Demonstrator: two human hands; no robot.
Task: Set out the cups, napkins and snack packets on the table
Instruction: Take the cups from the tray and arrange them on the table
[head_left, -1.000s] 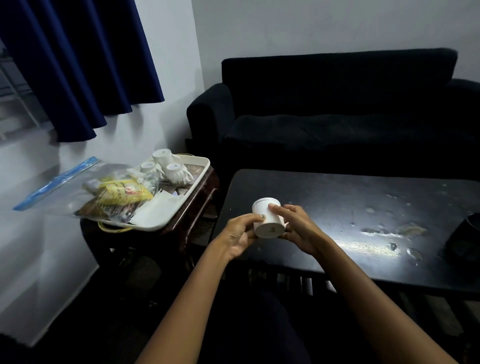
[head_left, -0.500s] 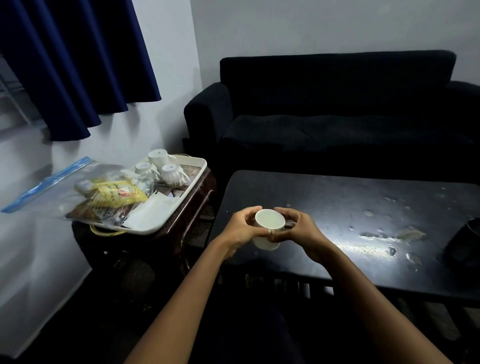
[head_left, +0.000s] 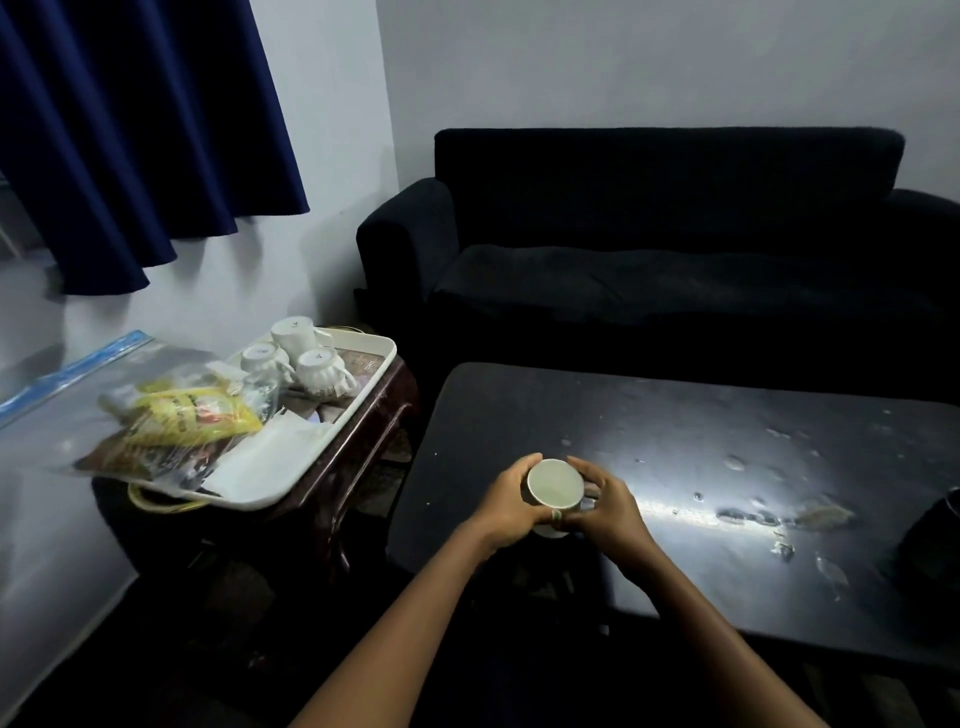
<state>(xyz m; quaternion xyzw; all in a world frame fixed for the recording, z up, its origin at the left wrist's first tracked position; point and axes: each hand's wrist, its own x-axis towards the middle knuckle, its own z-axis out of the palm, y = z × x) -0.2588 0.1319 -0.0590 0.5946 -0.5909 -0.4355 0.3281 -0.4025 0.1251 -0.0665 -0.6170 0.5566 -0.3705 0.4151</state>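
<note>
A white cup (head_left: 556, 484) stands mouth up at the near left of the black coffee table (head_left: 675, 447). My left hand (head_left: 506, 504) and my right hand (head_left: 605, 501) wrap it from both sides. On the white tray (head_left: 358, 387) to the left stand three more white cups (head_left: 304, 356) upside down. Beside them lie white napkins (head_left: 265, 460) and a clear zip bag (head_left: 78, 395) with yellow and brown snack packets (head_left: 192, 415) inside.
The tray rests on a small dark wooden side table (head_left: 363, 441) against the wall. A black sofa (head_left: 665, 249) stands behind the coffee table. A dark round object (head_left: 935, 535) sits at the table's right edge. Wet spots (head_left: 753, 514) mark the tabletop. A blue curtain (head_left: 140, 130) hangs at left.
The cup was upside down between my hands; it has been turned mouth up and lowered onto the tabletop. Both hands stay around it.
</note>
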